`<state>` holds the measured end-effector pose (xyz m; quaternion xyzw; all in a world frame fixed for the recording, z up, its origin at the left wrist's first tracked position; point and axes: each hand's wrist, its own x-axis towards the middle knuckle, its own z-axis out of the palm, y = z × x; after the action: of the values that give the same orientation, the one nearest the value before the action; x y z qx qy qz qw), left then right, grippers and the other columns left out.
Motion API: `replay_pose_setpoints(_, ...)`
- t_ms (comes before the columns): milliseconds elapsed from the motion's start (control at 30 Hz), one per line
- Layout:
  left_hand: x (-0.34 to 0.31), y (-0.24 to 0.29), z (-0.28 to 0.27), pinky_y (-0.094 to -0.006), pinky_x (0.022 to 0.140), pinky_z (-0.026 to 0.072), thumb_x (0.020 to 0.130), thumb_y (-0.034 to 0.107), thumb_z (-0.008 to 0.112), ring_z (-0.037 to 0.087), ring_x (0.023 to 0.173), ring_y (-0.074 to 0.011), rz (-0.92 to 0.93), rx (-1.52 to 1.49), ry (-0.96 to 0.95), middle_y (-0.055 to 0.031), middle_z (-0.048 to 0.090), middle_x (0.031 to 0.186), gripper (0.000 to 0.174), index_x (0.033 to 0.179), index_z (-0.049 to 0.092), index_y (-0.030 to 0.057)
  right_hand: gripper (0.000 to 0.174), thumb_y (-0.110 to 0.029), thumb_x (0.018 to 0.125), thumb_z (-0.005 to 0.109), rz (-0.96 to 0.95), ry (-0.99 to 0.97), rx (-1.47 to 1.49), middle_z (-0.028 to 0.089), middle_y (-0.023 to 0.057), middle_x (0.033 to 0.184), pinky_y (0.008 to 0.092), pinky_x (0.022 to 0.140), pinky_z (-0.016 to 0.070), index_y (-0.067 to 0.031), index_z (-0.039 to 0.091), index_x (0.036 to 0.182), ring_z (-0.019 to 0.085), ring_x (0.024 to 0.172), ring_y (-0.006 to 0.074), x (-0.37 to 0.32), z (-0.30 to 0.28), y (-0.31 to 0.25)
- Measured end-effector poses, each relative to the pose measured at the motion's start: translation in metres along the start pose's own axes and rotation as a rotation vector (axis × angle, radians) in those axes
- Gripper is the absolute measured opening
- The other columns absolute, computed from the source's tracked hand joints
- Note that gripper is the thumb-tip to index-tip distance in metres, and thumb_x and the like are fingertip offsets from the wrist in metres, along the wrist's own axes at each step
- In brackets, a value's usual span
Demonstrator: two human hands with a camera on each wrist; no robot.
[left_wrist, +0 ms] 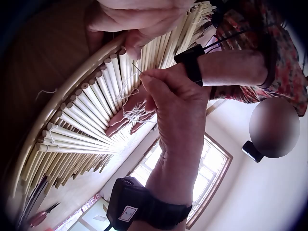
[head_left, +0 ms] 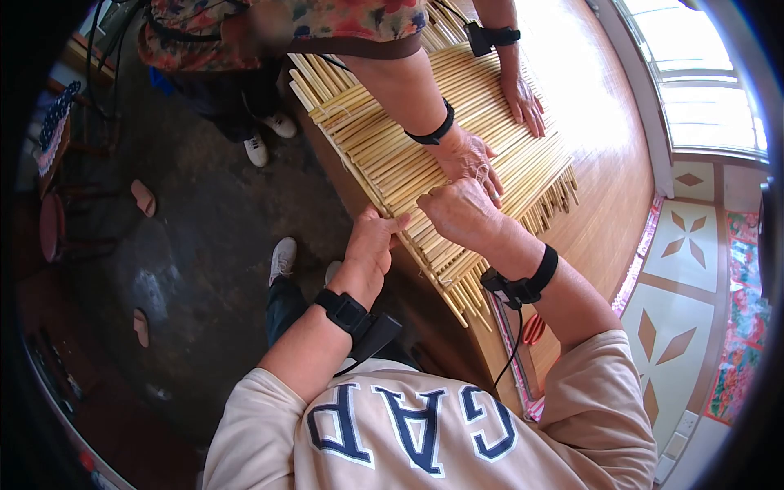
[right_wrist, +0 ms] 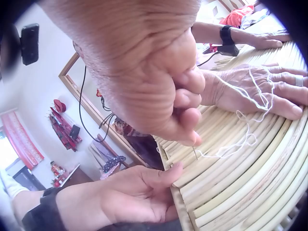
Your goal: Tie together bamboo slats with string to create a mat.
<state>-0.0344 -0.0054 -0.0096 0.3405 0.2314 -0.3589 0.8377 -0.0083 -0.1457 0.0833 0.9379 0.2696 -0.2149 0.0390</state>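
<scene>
A mat of pale, parallel reed stalks (head_left: 392, 159) lies over the table's edge, bordered by a thin rod. My left hand (head_left: 374, 241) holds this border, thumb on top and the other fingers under it. Above the stalks, close to the left thumb, my right hand (head_left: 464, 214) pinches a thin needle (right_wrist: 195, 153) between thumb and forefinger. From the needle a loose white thread (right_wrist: 251, 139) trails over the stalks and across another person's hand (right_wrist: 240, 89). That hand rests on the mat beside my right hand.
The other person, in a flowered top (head_left: 359, 18), stands opposite with a second hand (head_left: 523, 102) flat on the mat. Red-handled scissors (head_left: 533, 330) lie on the wooden table (head_left: 608, 184) by my right forearm. Slippers (head_left: 144, 198) and a stool (head_left: 52, 227) stand at the left.
</scene>
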Motion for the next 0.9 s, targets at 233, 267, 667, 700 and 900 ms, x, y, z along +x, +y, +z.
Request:
replay_pose_setpoints(233, -0.001, -0.001, 0.001, -0.0332, 0.078, 0.0471, 0.075, 0.003, 0.063, 0.056, 0.091, -0.0160, 0.009, -0.004, -0.010, -0.0035, 0.057, 0.102, 0.039, 0.110, 0.047, 0.0080, 0.012, -0.013, 0.066, 0.053, 0.004, -0.017, 0.019, 0.061, 0.0151, 0.062, 0.0382, 0.053, 0.0479, -0.0041, 0.062, 0.065, 0.062, 0.062, 0.0306, 0.003, 0.000, 0.003)
replay_pose_setpoints(267, -0.001, -0.001, 0.002, -0.0331, 0.078, 0.0470, 0.075, 0.002, 0.063, 0.056, 0.091, -0.0159, 0.003, -0.015, 0.008, -0.0035, 0.057, 0.102, 0.039, 0.110, 0.048, 0.0079, 0.012, -0.013, 0.066, 0.053, 0.003, -0.016, 0.017, 0.061, 0.0151, 0.062, 0.0382, 0.053, 0.0479, -0.0041, 0.062, 0.065, 0.062, 0.062, 0.0306, 0.003, -0.001, 0.003)
replay_pose_setpoints(667, -0.005, 0.003, 0.007, -0.0329, 0.076, 0.0456, 0.073, 0.000, 0.063, 0.056, 0.090, -0.0161, 0.006, -0.009, 0.073, -0.0042, 0.058, 0.100, 0.038, 0.108, 0.049, 0.0068, 0.012, -0.012, 0.067, 0.053, 0.041, -0.075, 0.019, 0.062, 0.0158, 0.065, 0.0386, 0.055, 0.0478, -0.0041, 0.062, 0.068, 0.063, 0.065, 0.0303, 0.005, -0.008, 0.001)
replay_pose_setpoints(700, -0.005, 0.003, 0.007, -0.0331, 0.077, 0.0454, 0.073, 0.000, 0.063, 0.056, 0.090, -0.0162, 0.000, -0.005, 0.087, -0.0042, 0.058, 0.100, 0.038, 0.107, 0.049, 0.0068, 0.012, -0.012, 0.066, 0.053, 0.039, -0.061, 0.015, 0.062, 0.0154, 0.064, 0.0381, 0.055, 0.0479, -0.0046, 0.062, 0.067, 0.063, 0.064, 0.0299, 0.006, -0.006, 0.001)
replay_pose_setpoints(900, -0.005, 0.002, 0.009, -0.0265, 0.073, 0.0436, 0.073, -0.003, 0.061, 0.056, 0.081, -0.0148, 0.017, -0.040, 0.122, -0.0069, 0.059, 0.092, 0.028, 0.098, 0.050, 0.0020, 0.010, -0.012, 0.062, 0.055, 0.005, -0.002, -0.012, 0.060, 0.0134, 0.059, 0.0366, 0.052, 0.0478, -0.0061, 0.063, 0.061, 0.062, 0.059, 0.0291, 0.007, 0.003, 0.002)
